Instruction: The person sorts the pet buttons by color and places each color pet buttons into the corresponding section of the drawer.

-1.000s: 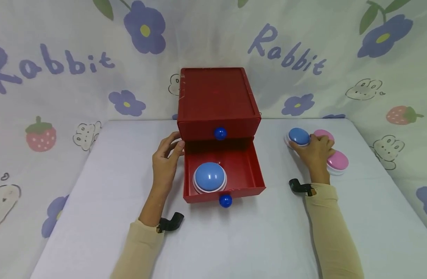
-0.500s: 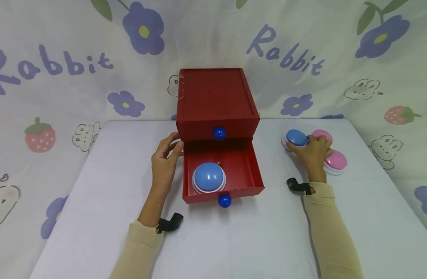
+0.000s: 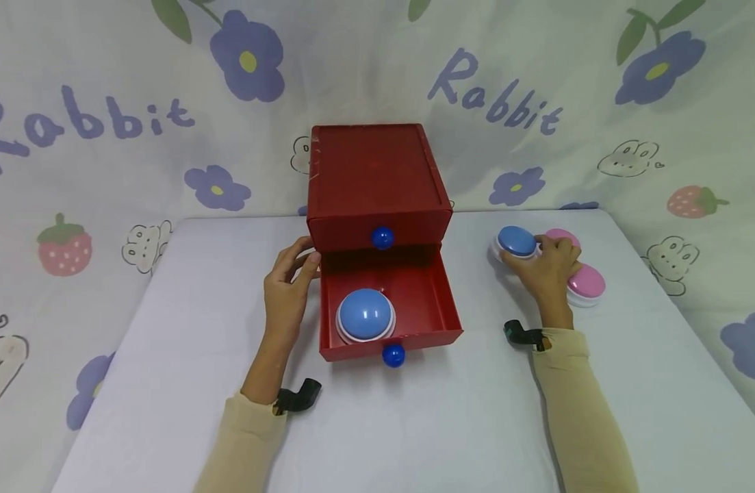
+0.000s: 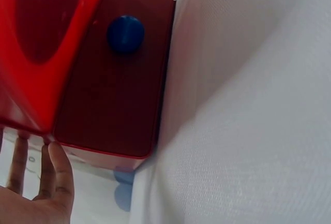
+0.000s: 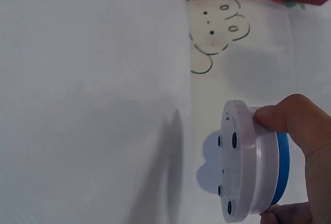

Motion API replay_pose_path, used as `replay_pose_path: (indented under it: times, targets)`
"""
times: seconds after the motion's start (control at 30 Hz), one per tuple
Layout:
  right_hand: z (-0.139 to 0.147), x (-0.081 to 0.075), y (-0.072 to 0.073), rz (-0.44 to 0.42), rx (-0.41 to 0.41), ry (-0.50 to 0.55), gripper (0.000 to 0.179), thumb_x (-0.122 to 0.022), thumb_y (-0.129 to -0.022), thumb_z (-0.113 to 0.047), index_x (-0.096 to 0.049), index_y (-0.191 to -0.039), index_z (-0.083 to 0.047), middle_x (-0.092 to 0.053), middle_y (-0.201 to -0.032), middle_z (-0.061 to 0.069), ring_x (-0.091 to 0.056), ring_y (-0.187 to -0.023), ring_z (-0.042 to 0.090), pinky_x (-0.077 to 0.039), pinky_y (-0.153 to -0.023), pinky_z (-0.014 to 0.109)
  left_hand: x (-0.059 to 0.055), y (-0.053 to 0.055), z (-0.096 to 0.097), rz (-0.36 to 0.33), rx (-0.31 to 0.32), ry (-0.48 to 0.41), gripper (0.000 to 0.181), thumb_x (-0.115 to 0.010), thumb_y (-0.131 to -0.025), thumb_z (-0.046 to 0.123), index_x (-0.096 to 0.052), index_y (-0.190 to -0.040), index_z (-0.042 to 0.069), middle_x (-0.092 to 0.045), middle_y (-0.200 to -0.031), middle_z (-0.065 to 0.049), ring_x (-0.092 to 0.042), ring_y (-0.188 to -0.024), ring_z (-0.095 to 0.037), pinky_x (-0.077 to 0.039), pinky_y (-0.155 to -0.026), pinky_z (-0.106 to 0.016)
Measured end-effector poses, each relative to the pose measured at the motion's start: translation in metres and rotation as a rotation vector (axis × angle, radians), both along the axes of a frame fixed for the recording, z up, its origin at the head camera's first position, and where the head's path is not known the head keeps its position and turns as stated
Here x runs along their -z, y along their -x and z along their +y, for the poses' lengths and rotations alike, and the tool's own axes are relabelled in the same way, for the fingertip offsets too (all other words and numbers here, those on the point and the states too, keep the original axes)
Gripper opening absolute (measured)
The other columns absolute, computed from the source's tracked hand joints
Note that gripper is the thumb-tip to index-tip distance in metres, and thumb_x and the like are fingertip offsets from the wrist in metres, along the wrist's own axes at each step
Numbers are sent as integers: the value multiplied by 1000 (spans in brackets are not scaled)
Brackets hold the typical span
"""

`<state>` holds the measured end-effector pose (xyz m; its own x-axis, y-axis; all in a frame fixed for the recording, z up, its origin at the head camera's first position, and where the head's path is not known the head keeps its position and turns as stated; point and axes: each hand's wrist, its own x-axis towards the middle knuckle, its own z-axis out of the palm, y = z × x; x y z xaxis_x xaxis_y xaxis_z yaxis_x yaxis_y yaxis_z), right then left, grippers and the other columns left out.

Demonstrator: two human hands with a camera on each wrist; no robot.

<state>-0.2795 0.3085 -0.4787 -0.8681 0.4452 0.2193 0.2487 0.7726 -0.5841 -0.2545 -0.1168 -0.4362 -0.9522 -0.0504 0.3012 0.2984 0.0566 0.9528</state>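
Observation:
In the head view, my right hand [image 3: 546, 274] pinches a round push button [image 3: 517, 241] with a blue dome and white base, between thumb and fingers. The right wrist view shows that button's white underside [image 5: 235, 167] tilted up off the table, its small dark feet visible. My left hand [image 3: 287, 294] rests its fingertips against the left side of a red two-drawer box [image 3: 377, 171], fingers loosely extended. The lower drawer [image 3: 423, 301] is pulled out, and another blue push button [image 3: 365, 313] sits in its left part.
Two pink push buttons, one farther back [image 3: 562, 236] and one nearer [image 3: 586, 281], stand on the white table [image 3: 451, 411] around my right hand. Blue knobs mark the upper drawer [image 3: 346, 233] and lower drawer. A printed curtain [image 3: 377, 61] hangs behind.
My right hand has lifted the blue push button slightly and shifted it a little left, away from the pink ones. My left hand stays at the box; the head view has shifted slightly.

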Motion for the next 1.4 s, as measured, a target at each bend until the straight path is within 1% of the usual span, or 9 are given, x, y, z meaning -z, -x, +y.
replay_pose_path:
  times: [0.17, 0.37, 0.6, 0.73, 0.93, 1.07, 1.17, 1.3, 1.4]
  targets:
    - [-9, -11, -7, 39, -11, 27, 80, -81, -78, -48, -56, -134, 4, -37, -133, 26, -24, -132, 41, -23, -101, 62, -1, -1, -2, 3, 0, 1, 42, -61, -101, 17, -57, -141, 8, -55, -136, -6, -55, -119, -23, -55, -87, -21]
    - [-24, -26, -18, 106, -64, 45, 76, -83, -77, -46, -60, -131, 3, -38, -131, 23, -25, -130, 39, -25, -97, 59, -1, -1, -3, 7, -5, 7, 42, -61, -101, 16, -57, -141, 7, -55, -136, -7, -55, -119, -22, -55, -86, -20]
    - [-46, -44, -36, 173, -127, 40, 71, -84, -77, -42, -62, -129, 1, -40, -125, 22, -28, -128, 35, -29, -94, 58, 0, 0, -3, 2, -4, -6, 42, -62, -100, 16, -57, -141, 7, -55, -136, -7, -56, -118, -25, -55, -86, -21]
    - [-54, -53, -46, 218, -166, 18, 68, -85, -75, -38, -63, -125, 2, -42, -122, 21, -31, -126, 34, -28, -92, 56, 1, 1, -3, 2, -3, -9, 41, -62, -100, 17, -58, -141, 7, -56, -136, -7, -56, -119, -26, -56, -87, -23]
    - [-66, -67, -63, 268, -222, 19, 66, -88, -72, -33, -65, -122, 2, -45, -117, 19, -34, -123, 32, -27, -88, 56, 1, 2, -3, 12, 2, -13, 41, -61, -100, 16, -58, -141, 7, -56, -136, -7, -56, -118, -24, -55, -86, -21]
    - [-75, -77, -74, 298, -260, 31, 64, -89, -70, -27, -66, -122, 2, -47, -115, 18, -37, -122, 31, -29, -89, 55, 2, 3, -3, 21, 15, -21, 41, -62, -100, 16, -58, -140, 8, -56, -134, -6, -56, -118, -24, -57, -88, -30]
    - [-83, -83, -80, 325, -298, 37, 65, -91, -68, -23, -66, -122, 1, -49, -114, 17, -40, -118, 29, -35, -87, 52, 2, 4, -3, 23, 26, -25, 40, -62, -101, 16, -59, -140, 8, -56, -134, -6, -56, -118, -26, -57, -89, -34]
    - [-94, -88, -87, 348, -360, 28, 65, -91, -65, -21, -67, -122, 0, -51, -112, 16, -43, -115, 28, -41, -83, 49, 2, 3, -3, 18, 26, -23, 41, -62, -101, 16, -58, -141, 8, -55, -134, -6, -56, -119, -27, -56, -87, -26]
    - [-101, -92, -92, 356, -402, 10, 67, -93, -63, -22, -67, -121, 0, -52, -112, 15, -42, -117, 28, -41, -85, 50, 2, 2, -3, 18, 25, -27, 41, -62, -101, 16, -58, -141, 8, -55, -135, -7, -55, -120, -29, -56, -86, -22]
